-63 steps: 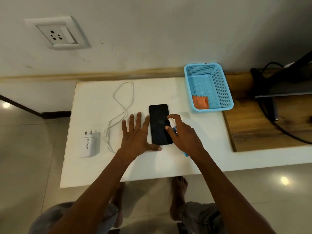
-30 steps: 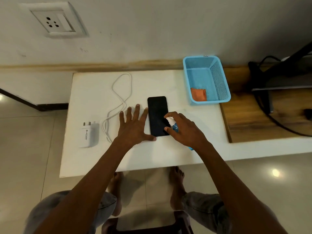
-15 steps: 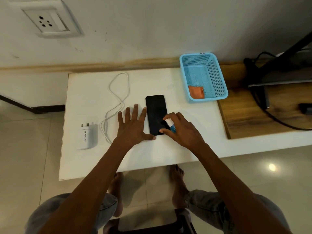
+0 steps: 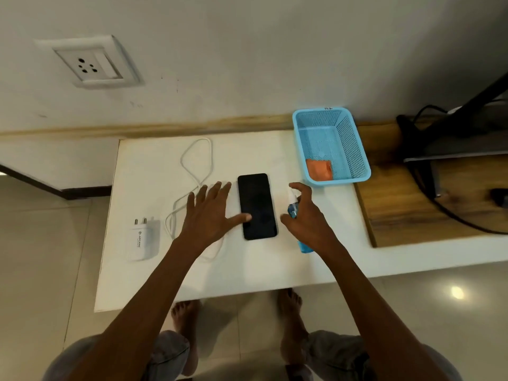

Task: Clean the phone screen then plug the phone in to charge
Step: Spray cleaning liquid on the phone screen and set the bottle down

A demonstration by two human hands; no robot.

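A black phone (image 4: 257, 206) lies face up in the middle of the white table (image 4: 154, 276). My left hand (image 4: 210, 215) rests flat beside it with fingers spread, the thumb touching the screen's left edge. My right hand (image 4: 306, 215) grips a small blue spray bottle (image 4: 293, 209) just right of the phone, the white nozzle up and the index finger curved over it. A white charging cable (image 4: 196, 166) loops behind my left hand. The white charger plug (image 4: 143, 239) lies at the table's left. An orange cloth (image 4: 320, 169) sits in the blue basket (image 4: 354, 149).
A wall socket (image 4: 88, 63) is mounted on the wall at the upper left. A wooden board (image 4: 428, 207) with a black stand and black cables lies to the right of the basket. My bare feet show under the table's front edge.
My right hand has moved with the spray bottle off the phone's screen to its right side. My left thumb now lies on the screen's edge.
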